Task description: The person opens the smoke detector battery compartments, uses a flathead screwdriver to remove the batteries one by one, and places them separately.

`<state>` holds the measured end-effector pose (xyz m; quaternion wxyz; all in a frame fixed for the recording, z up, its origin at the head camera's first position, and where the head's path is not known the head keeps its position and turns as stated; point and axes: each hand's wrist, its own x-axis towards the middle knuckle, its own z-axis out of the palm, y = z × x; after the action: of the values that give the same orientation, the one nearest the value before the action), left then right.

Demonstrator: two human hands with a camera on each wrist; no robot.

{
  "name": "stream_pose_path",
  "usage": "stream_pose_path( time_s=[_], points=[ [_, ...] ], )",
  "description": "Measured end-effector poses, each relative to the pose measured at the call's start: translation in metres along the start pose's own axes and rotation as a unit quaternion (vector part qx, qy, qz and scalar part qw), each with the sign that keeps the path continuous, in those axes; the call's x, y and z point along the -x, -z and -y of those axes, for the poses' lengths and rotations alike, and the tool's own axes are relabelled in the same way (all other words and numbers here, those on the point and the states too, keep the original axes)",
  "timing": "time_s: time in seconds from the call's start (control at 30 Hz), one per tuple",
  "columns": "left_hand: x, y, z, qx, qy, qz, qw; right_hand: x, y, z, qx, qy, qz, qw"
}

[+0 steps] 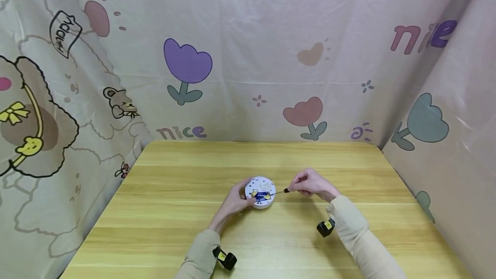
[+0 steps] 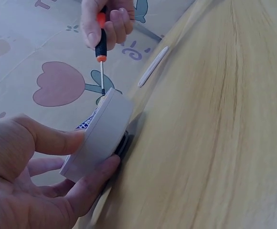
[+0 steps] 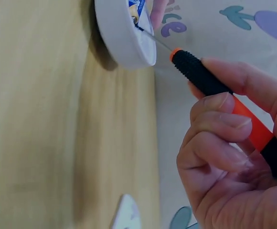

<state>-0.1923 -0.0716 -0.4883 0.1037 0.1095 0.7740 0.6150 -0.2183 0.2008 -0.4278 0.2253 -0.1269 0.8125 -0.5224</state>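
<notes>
Between hands (image 1: 234, 201) (image 1: 312, 183): round white case (image 1: 260, 191) (left gripping)

room behind case (image 1: 259, 183); screwdriver (image 3: 200, 72) bars right side

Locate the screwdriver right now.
In the head view, the screwdriver is right of centre, held in the right hand, its tip reaching the right side of the round white case in the left hand.

Can see a round white case (image 1: 257, 185) with a blue-and-yellow patch (image 1: 263, 196) on its speckled face, tilted, midway between the left and right edges of the surface (image 1: 186, 173). Also see a black-and-orange screwdriver (image 3: 205, 78) pointing from the right-edge side, tip at the patch.
</notes>
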Motion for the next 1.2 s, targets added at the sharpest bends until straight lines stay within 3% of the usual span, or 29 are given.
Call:
stream_pose_path(
  time_s=[0.27,0.73,1.2],
  points=[
    [-0.001,0.000,0.001,0.022,0.017,0.005,0.9996,0.000,0.006,-0.018,-0.078,0.000,0.010,0.997],
    [0.000,-0.001,-0.001,0.039,0.029,0.012,0.9987,0.004,0.006,-0.029,-0.085,-0.019,-0.002,0.996],
    [0.001,-0.001,0.000,0.044,0.027,0.013,0.9986,0.006,0.004,-0.044,-0.147,-0.018,-0.019,0.989]
  ],
)
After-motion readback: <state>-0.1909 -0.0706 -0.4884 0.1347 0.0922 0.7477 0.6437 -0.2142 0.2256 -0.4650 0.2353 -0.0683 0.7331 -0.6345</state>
